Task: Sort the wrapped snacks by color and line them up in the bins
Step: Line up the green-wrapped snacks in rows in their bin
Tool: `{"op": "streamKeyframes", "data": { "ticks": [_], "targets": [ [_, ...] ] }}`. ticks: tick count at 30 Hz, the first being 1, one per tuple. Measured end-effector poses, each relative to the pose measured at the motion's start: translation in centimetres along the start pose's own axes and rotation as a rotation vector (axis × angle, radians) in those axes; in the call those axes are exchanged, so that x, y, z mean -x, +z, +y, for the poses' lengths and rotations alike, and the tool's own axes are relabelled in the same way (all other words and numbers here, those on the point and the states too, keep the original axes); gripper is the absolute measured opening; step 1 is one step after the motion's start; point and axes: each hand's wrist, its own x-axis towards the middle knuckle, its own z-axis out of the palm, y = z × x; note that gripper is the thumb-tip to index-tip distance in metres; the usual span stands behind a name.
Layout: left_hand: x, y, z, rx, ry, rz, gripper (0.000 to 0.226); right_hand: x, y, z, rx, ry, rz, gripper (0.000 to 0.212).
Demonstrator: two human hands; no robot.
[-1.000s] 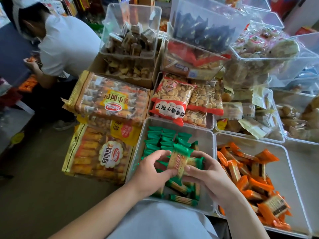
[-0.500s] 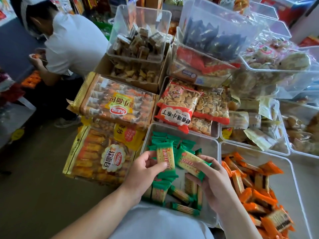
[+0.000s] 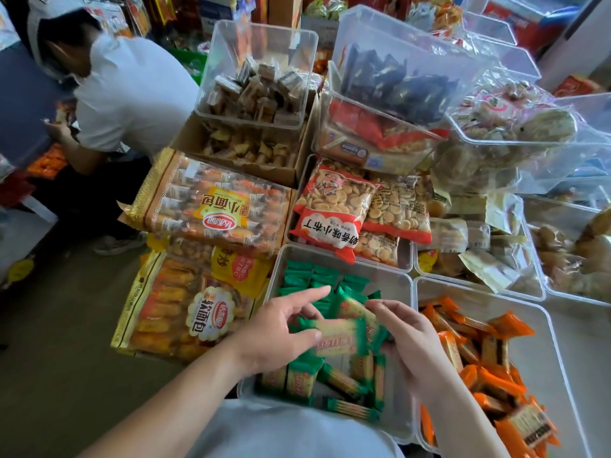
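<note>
Green bin: the clear green bin [image 3: 390, 282] in the near middle holds only green wrappers. A lined-up row of green snacks [image 3: 304, 276] fills its far left corner, and loose green snacks [image 3: 334, 381] lie criss-cross at its near side.
Orange bin: the clear orange bin [image 3: 545, 322] just to the right holds a loose heap of orange snacks [image 3: 479, 358].
Left hand: the left hand [image 3: 281, 328] is over the green bin with fingers stretched out and its thumb on the left end of a crosswise green snack [image 3: 337, 337]. I cannot tell whether it pinches.
Right hand: the right hand [image 3: 410, 342] has its fingers curled round a tilted green snack [image 3: 352, 307], just beyond the crosswise one.
Change: half a second ago the left hand pinched its snack upright. Now its fingers are straight and the snack lies flat between the hands.
Around: biscuit bags [image 3: 330, 206] lie beyond the green bin, bread packs [image 3: 211, 209] are to the left, and stacked clear tubs [image 3: 261, 84] are farther off. Another person [image 3: 132, 94] bends at the far left.
In the way: the left hand covers part of the row.
</note>
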Motion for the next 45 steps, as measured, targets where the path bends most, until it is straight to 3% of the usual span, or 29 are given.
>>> {"op": "streamKeyframes", "data": {
  "ticks": [4, 7, 9, 13, 18, 22, 26, 29, 32, 37, 42, 45],
  "targets": [
    [-0.9, 0.7, 0.8, -0.041, 0.067, 0.134, 0.061, 0.3, 0.5, 0.1, 0.099, 0.0, -0.144, 0.047],
    [-1.1, 1.6, 0.5, 0.069, 0.082, 0.364, 0.049, 0.2, 0.7, 0.8, -0.024, 0.012, -0.107, 0.044],
    [-0.9, 2.0, -0.1, 0.079, 0.043, 0.42, 0.035, 0.3, 0.9, 1.2, -0.125, 0.026, -0.057, 0.04],
    [-0.7, 2.5, -0.6, 0.194, 0.004, 0.249, 0.033, 0.4, 1.7, 1.8, -0.199, 0.034, -0.052, 0.038],
    [-0.8, 2.6, -0.1, 0.277, -0.02, 0.266, 0.033, 0.1, 1.0, 1.6, 0.034, 0.019, -0.164, 0.043],
    [-1.0, 2.3, -0.2, 0.105, 0.018, 0.217, 0.037, -0.5, 0.1, 1.2, 0.223, -0.065, -0.294, 0.046],
    [-1.9, 3.0, -0.3, -0.063, 0.048, 0.152, 0.047, -1.3, -0.8, 1.6, 0.48, -0.211, -0.305, 0.051],
    [-2.8, 4.0, -1.1, -0.095, 0.027, 0.226, 0.052, -2.7, -1.5, 2.8, 0.588, -0.233, -0.174, 0.045],
    [-2.7, 4.2, -2.7, -0.08, -0.057, 0.323, 0.052, -4.7, -1.8, 4.9, 0.52, -0.179, 0.001, 0.046],
    [-1.5, 3.8, -4.5, -0.027, -0.116, 0.34, 0.048, -7.9, -1.0, 9.4, 0.445, -0.069, 0.01, 0.05],
    [-1.1, 3.7, -5.3, -0.044, -0.134, 0.314, 0.047, -8.5, 0.1, 11.2, 0.416, -0.081, 0.144, 0.05],
    [-1.5, 3.8, -5.7, -0.074, -0.129, 0.289, 0.046, -9.0, 0.8, 11.4, 0.4, -0.092, 0.225, 0.069]
  ]
}}
